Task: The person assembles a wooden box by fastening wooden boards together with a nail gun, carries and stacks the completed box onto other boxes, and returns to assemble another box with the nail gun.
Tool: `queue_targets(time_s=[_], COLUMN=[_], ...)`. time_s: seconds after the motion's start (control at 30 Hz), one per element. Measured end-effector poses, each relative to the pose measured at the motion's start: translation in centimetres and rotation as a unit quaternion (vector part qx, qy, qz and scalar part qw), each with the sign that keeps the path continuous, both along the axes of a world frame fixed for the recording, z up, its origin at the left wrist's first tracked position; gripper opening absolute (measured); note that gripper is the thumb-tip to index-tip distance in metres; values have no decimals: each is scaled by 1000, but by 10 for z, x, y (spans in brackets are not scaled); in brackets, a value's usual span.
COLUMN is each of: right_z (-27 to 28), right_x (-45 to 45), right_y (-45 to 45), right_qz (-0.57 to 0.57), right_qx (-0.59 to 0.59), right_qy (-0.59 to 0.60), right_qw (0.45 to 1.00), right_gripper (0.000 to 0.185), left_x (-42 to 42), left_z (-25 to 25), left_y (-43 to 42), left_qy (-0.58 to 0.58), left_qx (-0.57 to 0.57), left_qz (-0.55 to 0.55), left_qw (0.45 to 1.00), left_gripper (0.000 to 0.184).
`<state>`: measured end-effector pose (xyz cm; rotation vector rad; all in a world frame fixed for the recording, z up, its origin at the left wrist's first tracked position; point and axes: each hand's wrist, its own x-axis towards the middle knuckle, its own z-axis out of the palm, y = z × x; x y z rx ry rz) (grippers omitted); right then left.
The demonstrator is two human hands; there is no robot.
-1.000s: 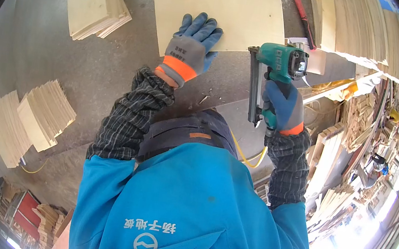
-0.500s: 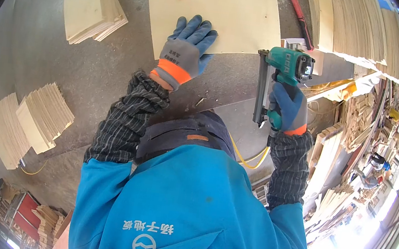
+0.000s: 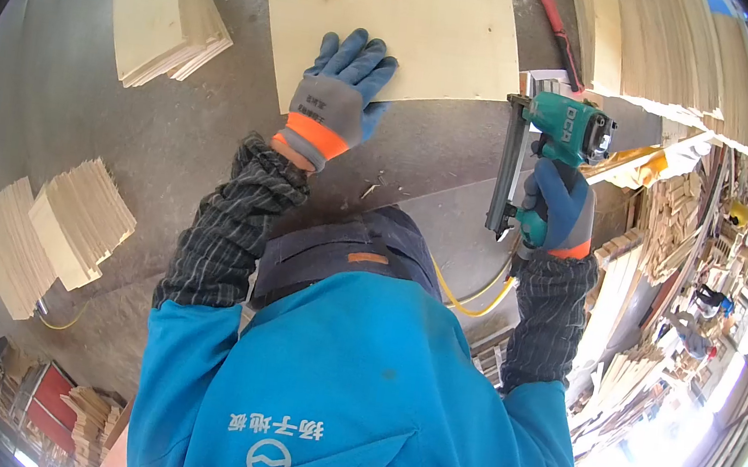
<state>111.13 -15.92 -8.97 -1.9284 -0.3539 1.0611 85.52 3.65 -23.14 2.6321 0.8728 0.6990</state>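
A pale rectangular wood panel (image 3: 418, 29) lies flat on the grey work surface (image 3: 190, 136), with small marks along its edges. My left hand (image 3: 340, 89), in a blue and grey glove, rests with spread fingers on the panel's near left part. To the right of the panel, my right hand (image 3: 560, 205) is wrapped round the handle of a green nail gun (image 3: 566, 128). The gun's long dark magazine points toward me, and its nose is beside the panel's near right corner, apart from it. A yellow hose (image 3: 467, 308) curves below the gun.
Stacked panels stand at the upper left (image 3: 162, 16), the lower left (image 3: 82, 216) and the upper right (image 3: 658, 49). A red-handled tool (image 3: 557, 32) lies right of the panel. Small nails or scraps (image 3: 370, 190) lie near my waist. Two people (image 3: 711, 301) are far off at the right.
My left hand and the panel under it have shifted slightly left. My right hand has moved right with the nail gun, away from the panel's near right corner.
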Motion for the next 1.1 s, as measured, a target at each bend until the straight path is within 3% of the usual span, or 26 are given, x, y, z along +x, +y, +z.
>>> queue_targets(time_s=[0.27,0.37,0.67,1.1], right_z=[-12,-18,-11,-9], right_x=[13,18,14,14], right_y=[3,1,8,8], right_qz=[22,44,23,25], right_qx=[0,-6,-13,-27], right_qy=[7,2,3,6], right_qw=[1000,999,1000,999], right_gripper=[25,34,24,25], left_x=[-1,-1,-1,-1], left_z=[-1,1,1,3], left_y=[0,0,0,1], left_qy=[4,8,-5,-8], left_qx=[0,0,2,-2], left_qz=[-1,-2,-3,-5], left_qw=[1000,1000,1000,1000], left_gripper=[51,51,50,48])
